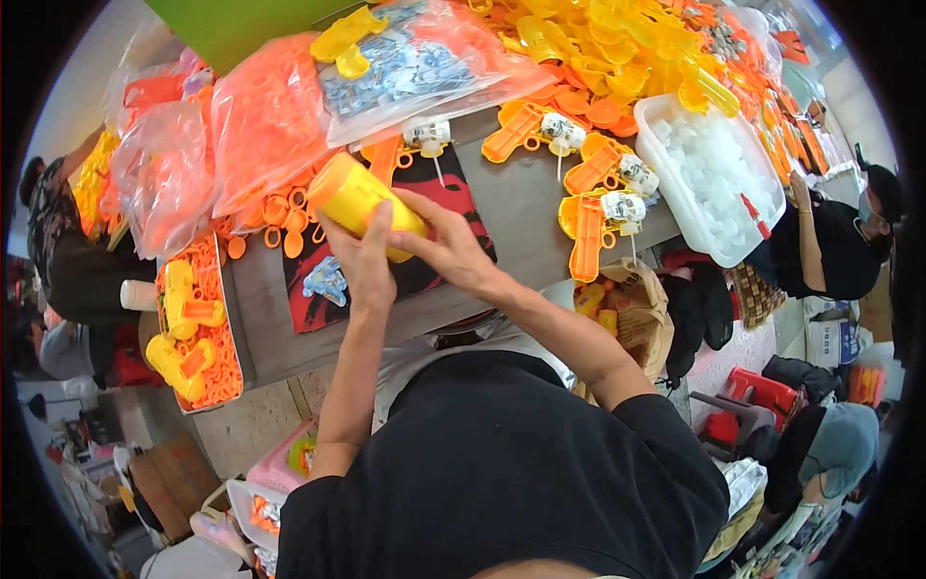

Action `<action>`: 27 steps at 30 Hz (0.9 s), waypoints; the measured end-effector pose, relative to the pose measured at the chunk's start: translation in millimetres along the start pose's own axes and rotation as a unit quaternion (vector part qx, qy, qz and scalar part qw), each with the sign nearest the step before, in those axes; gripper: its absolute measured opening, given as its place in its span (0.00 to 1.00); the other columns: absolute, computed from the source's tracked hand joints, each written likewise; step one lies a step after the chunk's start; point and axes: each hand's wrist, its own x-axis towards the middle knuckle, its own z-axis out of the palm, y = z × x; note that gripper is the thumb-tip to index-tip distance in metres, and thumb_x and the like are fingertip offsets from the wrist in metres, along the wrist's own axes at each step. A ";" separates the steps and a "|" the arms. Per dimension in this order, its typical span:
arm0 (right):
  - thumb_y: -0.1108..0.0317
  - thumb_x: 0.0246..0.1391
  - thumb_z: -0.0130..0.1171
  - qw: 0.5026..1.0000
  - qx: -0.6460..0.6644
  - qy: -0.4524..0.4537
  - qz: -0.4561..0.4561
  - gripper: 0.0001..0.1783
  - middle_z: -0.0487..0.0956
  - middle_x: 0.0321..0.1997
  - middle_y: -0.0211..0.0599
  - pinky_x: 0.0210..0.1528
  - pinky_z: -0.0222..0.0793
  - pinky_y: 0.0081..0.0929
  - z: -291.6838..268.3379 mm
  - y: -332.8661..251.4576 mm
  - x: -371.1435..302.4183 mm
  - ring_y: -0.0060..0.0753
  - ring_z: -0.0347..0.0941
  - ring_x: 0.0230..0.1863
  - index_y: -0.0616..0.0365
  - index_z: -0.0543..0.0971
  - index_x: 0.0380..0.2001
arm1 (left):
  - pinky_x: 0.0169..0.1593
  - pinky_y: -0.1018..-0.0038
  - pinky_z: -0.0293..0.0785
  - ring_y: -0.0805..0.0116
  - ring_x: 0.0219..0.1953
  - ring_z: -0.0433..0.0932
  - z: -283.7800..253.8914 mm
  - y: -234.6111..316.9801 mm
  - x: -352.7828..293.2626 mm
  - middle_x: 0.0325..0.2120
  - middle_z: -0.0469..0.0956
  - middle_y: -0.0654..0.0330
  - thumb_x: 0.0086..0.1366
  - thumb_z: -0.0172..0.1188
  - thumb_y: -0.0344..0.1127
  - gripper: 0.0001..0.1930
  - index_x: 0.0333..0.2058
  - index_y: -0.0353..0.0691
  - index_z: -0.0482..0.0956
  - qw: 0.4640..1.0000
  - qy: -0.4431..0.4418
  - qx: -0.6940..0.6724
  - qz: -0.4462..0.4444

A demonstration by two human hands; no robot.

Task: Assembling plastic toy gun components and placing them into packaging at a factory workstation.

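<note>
Head view: the yellow part (pixel 352 196) is clasped by left hand (pixel 365 259) and right hand (pixel 448 241), its middle partly hidden.

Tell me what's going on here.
The person's left hand and right hand both have a grip on a yellow tube with an orange end, held above a red-and-black cloth. A blue piece lies on the cloth. Orange-and-white parts are on the table to the right, near a white tub of pale pieces. Farther back are a bag of orange bits and a heap of yellow pieces.
</note>
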 end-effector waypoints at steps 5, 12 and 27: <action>0.55 0.52 0.70 0.991 -0.128 0.023 -0.028 0.35 0.80 0.50 0.46 0.54 0.71 0.31 5.7 -16.1 9.9 0.34 0.76 0.51 0.64 0.74 0.58 | 0.62 0.65 0.66 0.64 0.58 0.69 -22.2 17.7 5.2 0.57 0.66 0.57 0.65 0.63 0.32 0.37 0.67 0.42 0.52 0.996 -0.044 -0.048 -0.066; 0.54 0.52 0.69 0.959 -0.274 -0.073 -0.015 0.30 0.80 0.47 0.46 0.51 0.72 0.34 -42.2 -42.5 0.2 0.42 0.77 0.47 0.63 0.77 0.52 | 0.74 0.55 0.44 0.57 0.66 0.63 -27.1 40.8 -5.4 0.63 0.64 0.52 0.48 0.75 0.36 0.45 0.65 0.42 0.63 0.587 -0.227 0.699 0.338; 0.57 0.54 0.60 0.657 -0.745 0.111 0.034 0.12 0.83 0.37 0.38 0.51 0.64 0.46 -274.8 22.8 103.9 0.44 0.76 0.47 0.50 0.85 0.36 | 0.52 0.69 0.75 0.64 0.45 0.81 -51.6 4.2 -4.7 0.42 0.82 0.54 0.47 0.79 0.32 0.40 0.58 0.34 0.67 0.911 -0.208 0.353 0.039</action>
